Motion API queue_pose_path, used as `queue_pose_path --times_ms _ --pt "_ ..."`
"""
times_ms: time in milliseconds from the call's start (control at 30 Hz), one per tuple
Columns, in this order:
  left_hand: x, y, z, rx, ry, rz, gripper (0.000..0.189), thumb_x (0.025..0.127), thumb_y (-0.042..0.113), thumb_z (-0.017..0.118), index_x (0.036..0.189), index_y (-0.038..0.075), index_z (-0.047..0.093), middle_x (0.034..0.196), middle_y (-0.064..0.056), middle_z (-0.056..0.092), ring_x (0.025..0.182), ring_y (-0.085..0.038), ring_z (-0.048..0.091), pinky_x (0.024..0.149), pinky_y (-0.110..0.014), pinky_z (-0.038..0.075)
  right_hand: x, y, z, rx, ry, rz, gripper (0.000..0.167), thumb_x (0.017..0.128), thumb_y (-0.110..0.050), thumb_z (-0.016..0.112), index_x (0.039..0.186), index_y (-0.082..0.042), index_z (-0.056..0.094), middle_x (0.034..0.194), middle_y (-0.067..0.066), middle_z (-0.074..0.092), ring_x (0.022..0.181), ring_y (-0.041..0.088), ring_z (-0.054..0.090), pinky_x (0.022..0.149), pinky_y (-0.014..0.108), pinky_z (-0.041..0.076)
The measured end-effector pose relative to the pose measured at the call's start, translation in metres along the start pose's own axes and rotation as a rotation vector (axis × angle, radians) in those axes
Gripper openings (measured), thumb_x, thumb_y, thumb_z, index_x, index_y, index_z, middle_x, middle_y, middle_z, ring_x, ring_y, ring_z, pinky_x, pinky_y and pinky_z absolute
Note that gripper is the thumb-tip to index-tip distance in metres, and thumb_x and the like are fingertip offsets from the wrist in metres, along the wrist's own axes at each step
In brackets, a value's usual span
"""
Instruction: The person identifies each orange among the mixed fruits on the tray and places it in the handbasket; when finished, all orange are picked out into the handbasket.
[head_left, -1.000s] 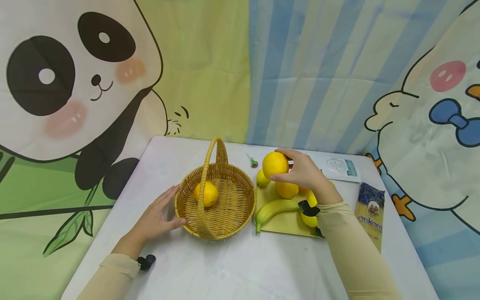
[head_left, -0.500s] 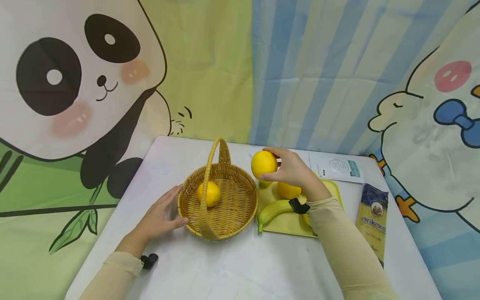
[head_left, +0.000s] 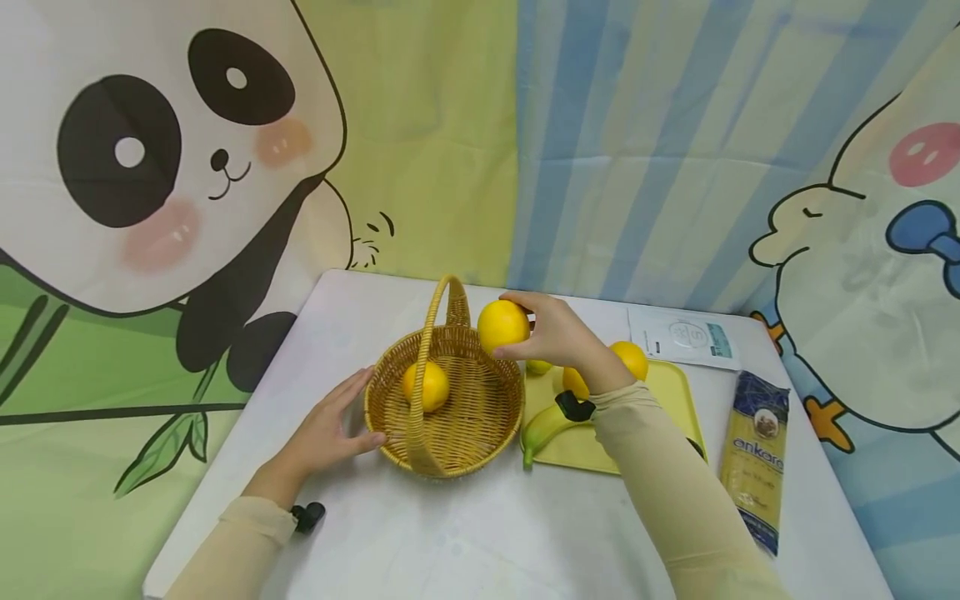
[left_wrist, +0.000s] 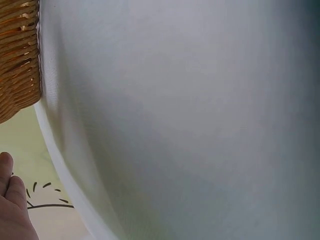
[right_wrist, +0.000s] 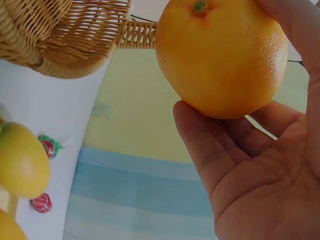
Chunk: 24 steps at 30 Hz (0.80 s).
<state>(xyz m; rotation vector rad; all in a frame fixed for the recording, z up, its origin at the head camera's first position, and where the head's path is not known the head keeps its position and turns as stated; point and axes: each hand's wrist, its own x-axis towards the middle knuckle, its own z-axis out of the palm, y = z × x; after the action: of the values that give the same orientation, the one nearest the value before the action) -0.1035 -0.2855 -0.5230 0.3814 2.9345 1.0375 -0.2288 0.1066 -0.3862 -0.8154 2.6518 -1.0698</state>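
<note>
My right hand (head_left: 558, 337) holds a yellow-orange orange (head_left: 501, 327) between thumb and fingers, above the right rim of a round wicker basket (head_left: 480, 421). In the right wrist view the held orange (right_wrist: 220, 60) shows its green stem end. Inside the basket, behind the arched handle, lies another orange (head_left: 432, 387). My left hand (head_left: 322, 433) is at the basket's left side with fingers extended and thumb by the rim. Only part of that hand (left_wrist: 14, 210) enters the left wrist view, below the woven wall.
Right of the basket, a yellow tray (head_left: 671, 404) bears a banana (head_left: 543, 429) and more yellow fruit, partly hidden by my arm. Farther right lie an ankara packet (head_left: 757, 458) and a white pouch (head_left: 690, 335). Two small red wrapped pieces (right_wrist: 42, 202) show in the right wrist view.
My right hand has carried the orange leftward from over the tray to the basket's right rim. My left hand keeps its place beside the basket; the head view has shifted slightly.
</note>
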Motion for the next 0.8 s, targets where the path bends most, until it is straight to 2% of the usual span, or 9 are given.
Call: queue_pose_path --times_ms 333,567,800 --pt "-0.001 0.001 -0.001 -0.005 0.000 -0.019 0.115 0.077 0.059 0.087 0.168 0.029 0.024 0.172 -0.013 0.030 0.158 -0.042 0.031 0.121 -0.073 0.032 0.022 -0.003 0.021 -0.052 -0.030 -0.006 0.092 0.076 -0.049 0.091 0.153 -0.019 0.052 0.143 0.002 0.062 0.122 0.022 0.063 0.092 0.039 0.062" --pt "0.000 0.001 -0.001 -0.012 0.014 -0.003 0.115 0.076 0.057 0.089 0.167 0.027 0.026 0.172 -0.013 0.032 0.157 -0.042 0.032 0.122 -0.071 0.033 0.033 -0.003 0.032 -0.066 -0.043 -0.008 0.092 0.076 -0.050 0.091 0.153 -0.016 0.053 0.140 0.003 0.065 0.121 0.022 0.064 0.092 0.039 0.062" --pt "0.000 0.001 0.000 -0.026 0.009 -0.009 0.115 0.076 0.058 0.088 0.167 0.029 0.025 0.172 -0.012 0.032 0.157 -0.041 0.032 0.121 -0.071 0.033 0.040 -0.003 0.043 -0.058 -0.069 0.025 0.091 0.076 -0.048 0.092 0.153 -0.017 0.053 0.141 0.003 0.065 0.120 0.020 0.063 0.095 0.037 0.060"
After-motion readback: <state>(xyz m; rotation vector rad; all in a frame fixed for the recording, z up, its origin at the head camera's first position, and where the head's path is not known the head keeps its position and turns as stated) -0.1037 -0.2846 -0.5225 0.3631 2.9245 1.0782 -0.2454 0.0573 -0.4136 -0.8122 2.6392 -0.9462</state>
